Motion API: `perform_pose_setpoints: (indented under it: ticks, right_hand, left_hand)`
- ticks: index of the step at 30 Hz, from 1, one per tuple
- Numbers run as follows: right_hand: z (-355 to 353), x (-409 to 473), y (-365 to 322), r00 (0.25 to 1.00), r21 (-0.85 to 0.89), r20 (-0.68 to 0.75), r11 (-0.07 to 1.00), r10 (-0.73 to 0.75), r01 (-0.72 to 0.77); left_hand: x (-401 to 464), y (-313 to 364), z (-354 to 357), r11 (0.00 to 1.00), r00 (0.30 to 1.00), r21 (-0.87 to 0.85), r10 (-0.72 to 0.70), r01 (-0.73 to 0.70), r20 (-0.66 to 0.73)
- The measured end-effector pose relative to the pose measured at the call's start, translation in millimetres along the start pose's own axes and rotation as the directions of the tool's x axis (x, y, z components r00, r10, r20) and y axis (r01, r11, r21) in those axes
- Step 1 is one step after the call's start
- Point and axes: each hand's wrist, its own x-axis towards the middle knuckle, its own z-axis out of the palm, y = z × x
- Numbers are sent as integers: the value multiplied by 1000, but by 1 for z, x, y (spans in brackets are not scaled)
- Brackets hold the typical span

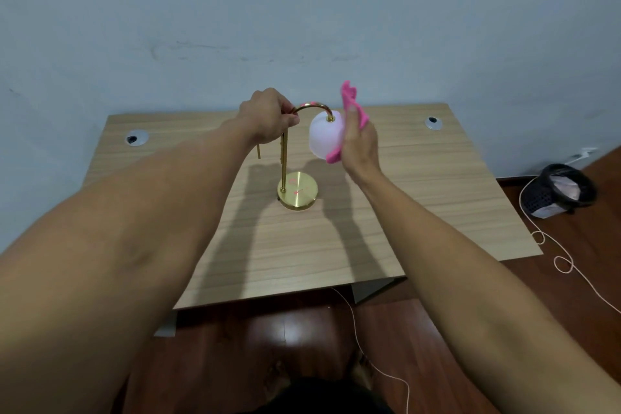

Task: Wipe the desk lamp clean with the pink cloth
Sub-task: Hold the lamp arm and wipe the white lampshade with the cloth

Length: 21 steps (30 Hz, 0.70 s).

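Observation:
A desk lamp stands in the middle of the wooden desk point(437, 212). It has a round brass base point(298, 191), a thin brass stem that curves over at the top, and a hanging white shade point(324, 138). My left hand point(268, 116) is closed around the top of the curved stem. My right hand point(361, 141) presses the pink cloth point(351, 101) flat against the right side of the shade. One end of the cloth sticks up above my fingers, and another bit shows under the shade's lower edge.
The desk has a cable grommet at the back left point(137, 138) and at the back right point(432, 122). A black mesh bin point(559, 191) lies tipped on the wooden floor to the right. A thin cord point(564, 262) trails across the floor. A pale wall rises behind the desk.

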Motion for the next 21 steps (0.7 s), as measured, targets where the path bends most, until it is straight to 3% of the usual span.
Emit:
perform_pose_setpoints:
  ticks: [2,4,6,8,10,12,14,16,17,18,20,21]
  right_hand:
    - [18,-2,9,993,-158,8,980,-119,119]
    - [27,2,16,994,-133,-81,989,-76,64]
    - [24,7,15,983,24,-137,993,121,-119]
    - [14,15,15,901,192,-127,901,416,-389]
    - [11,19,15,835,257,-86,822,543,-508]
    - [19,18,16,912,149,-99,912,399,-383]
    - [26,14,20,990,-3,-113,997,78,-79]
    - [26,12,28,990,-82,-97,992,-105,97]
    - [23,15,30,992,-63,-107,996,-63,57]
    - [21,18,28,990,4,-125,997,71,-71]
    - [11,28,30,907,114,-126,914,401,-389]
    - [8,30,29,864,139,-120,869,490,-474]
  left_hand:
    - [-1,0,0,1000,1000,-11,2,-2,0]
    - [-1,0,1,1000,1000,-16,5,-5,-4]
    - [-2,1,1,1000,1000,-10,9,-9,-12]
    - [-2,0,1,1000,1000,-2,11,-11,-14]
    - [-1,1,1,1000,1000,4,12,-12,-11]
    - [0,1,0,1000,1000,5,8,-8,-11]
    - [1,1,-1,1000,1000,7,12,-12,-4]
    - [1,1,0,1000,1000,11,21,-21,2]
    - [1,1,1,1000,1000,11,22,-22,3]
    - [2,1,0,1000,1000,12,22,-22,2]
    - [2,1,1,1000,1000,19,16,-16,2]
    - [2,0,1,1000,1000,19,15,-15,4]
